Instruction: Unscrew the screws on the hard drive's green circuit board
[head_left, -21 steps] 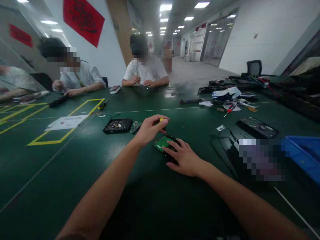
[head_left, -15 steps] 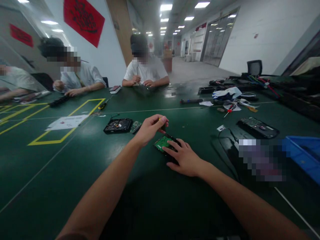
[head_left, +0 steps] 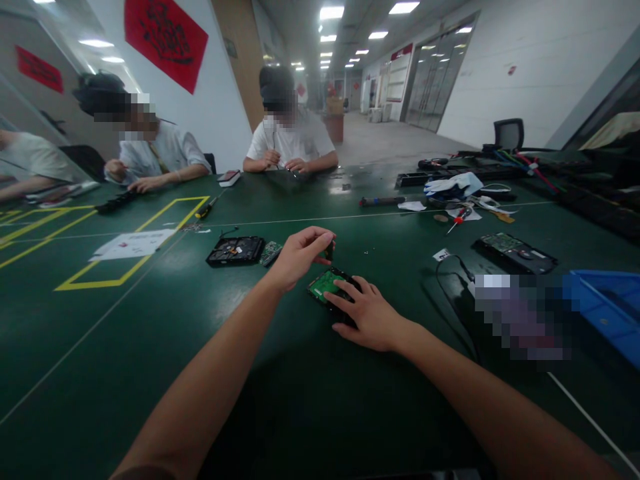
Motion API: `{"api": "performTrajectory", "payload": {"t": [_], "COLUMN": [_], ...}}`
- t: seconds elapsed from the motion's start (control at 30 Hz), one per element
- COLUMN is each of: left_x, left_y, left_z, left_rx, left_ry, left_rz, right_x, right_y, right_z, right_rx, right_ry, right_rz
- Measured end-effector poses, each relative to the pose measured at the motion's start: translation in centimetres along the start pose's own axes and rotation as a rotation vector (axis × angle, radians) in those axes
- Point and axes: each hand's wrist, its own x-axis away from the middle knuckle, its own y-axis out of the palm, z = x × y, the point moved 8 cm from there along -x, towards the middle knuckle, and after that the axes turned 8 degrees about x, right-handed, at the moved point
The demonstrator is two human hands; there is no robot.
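Observation:
A hard drive [head_left: 320, 288] lies on the green table with its green circuit board facing up. My right hand [head_left: 373, 317] rests over its right side, fingers spread flat across the board and holding the drive against the tabletop. Above the drive's far edge, my left hand [head_left: 305, 257] is closed in a pinch around a screwdriver [head_left: 329, 252]. Only a short dark part of the screwdriver shows below the fingers; its tip is too small to make out. Several tiny screws [head_left: 369, 251] lie on the table just beyond the drive.
An opened black drive casing [head_left: 235, 251] and a loose circuit board [head_left: 271, 253] lie to the left. On the right are another hard drive [head_left: 515, 252], a cable [head_left: 440, 277], a blue bin [head_left: 607, 310] and a red screwdriver [head_left: 460, 217]. Co-workers sit across the table.
My left hand has shifted very slightly, and the screwdriver looks turned in its fingers. My right hand stays on the drive.

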Motion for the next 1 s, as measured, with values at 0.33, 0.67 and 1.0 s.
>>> {"api": "performTrajectory", "payload": {"t": [0.33, 0.67, 1.0], "left_x": [0.08, 0.12, -0.10], "left_y": [-0.01, 0.68, 0.40], "left_z": [0.16, 0.10, 0.25], "left_rx": [0.101, 0.159, 0.014], "left_ry": [-0.020, -0.056, -0.004], "left_rz": [-0.017, -0.024, -0.041], "right_x": [0.06, 0.15, 0.13], "right_y": [-0.04, -0.09, -0.01], "right_z": [0.10, 0.19, 0.25], "right_rx": [0.003, -0.013, -0.010], "right_ry": [-0.009, -0.002, -0.002], "right_rz": [0.017, -0.004, -0.015]}}
